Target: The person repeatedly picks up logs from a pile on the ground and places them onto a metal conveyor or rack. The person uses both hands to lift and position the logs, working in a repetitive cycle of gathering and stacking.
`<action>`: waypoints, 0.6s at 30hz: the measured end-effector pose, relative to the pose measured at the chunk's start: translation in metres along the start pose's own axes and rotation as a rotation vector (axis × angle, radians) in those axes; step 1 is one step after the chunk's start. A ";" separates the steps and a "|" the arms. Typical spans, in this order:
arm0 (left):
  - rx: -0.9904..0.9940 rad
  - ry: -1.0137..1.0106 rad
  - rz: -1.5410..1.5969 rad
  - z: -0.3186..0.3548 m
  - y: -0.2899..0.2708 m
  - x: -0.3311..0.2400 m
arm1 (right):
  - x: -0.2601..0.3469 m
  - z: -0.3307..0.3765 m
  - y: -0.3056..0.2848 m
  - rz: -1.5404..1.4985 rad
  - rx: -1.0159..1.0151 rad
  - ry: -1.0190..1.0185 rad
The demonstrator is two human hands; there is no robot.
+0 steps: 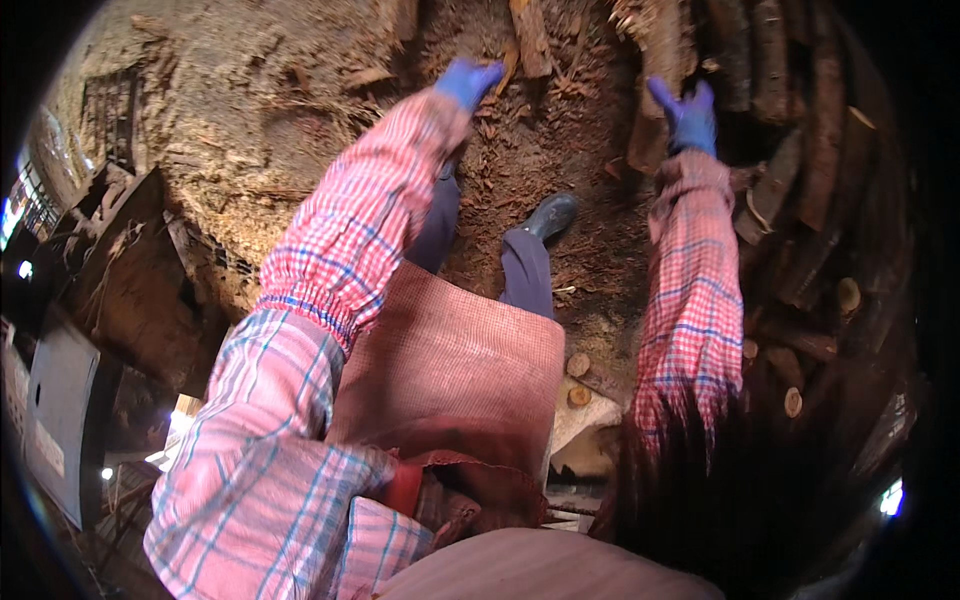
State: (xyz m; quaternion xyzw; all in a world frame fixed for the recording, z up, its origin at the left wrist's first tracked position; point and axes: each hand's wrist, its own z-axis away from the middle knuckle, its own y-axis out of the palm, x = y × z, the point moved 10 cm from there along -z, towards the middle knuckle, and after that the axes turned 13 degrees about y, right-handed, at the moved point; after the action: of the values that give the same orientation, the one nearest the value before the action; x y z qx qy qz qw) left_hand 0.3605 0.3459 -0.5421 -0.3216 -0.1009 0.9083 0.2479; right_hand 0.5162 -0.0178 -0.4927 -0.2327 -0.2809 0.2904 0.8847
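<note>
Both my arms reach forward in pink checked sleeves, over ground strewn with bark and wood chips. My left hand, in a blue glove, is slightly blurred; its thumb points to the right, and no held thing shows. Just beyond it lies a short split piece of wood. My right hand, in a blue-purple glove, has its thumb and fingers spread apart. It hovers over or beside a rough log; whether they touch I cannot tell.
Dark logs are stacked along the right side. Sawdust and chips are heaped at the left. A reddish woven apron-like sheet covers my lap, with a dark boot beyond it. A grey metal panel stands at lower left.
</note>
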 end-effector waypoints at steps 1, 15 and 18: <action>-0.097 0.092 0.030 -0.036 0.001 -0.037 | 0.012 -0.021 0.001 0.316 -0.139 -0.021; 0.308 -0.395 1.227 0.199 0.062 -0.033 | -0.069 0.375 0.065 -0.918 0.750 0.645; 0.194 -0.616 1.351 0.270 0.041 -0.084 | -0.102 0.470 0.044 -0.859 0.761 0.804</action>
State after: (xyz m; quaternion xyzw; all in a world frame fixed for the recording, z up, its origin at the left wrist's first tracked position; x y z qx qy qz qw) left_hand 0.2296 0.2611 -0.3030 -0.0213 0.1341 0.9166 -0.3761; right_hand 0.1332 0.0652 -0.2101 0.1353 0.1220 -0.1155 0.9764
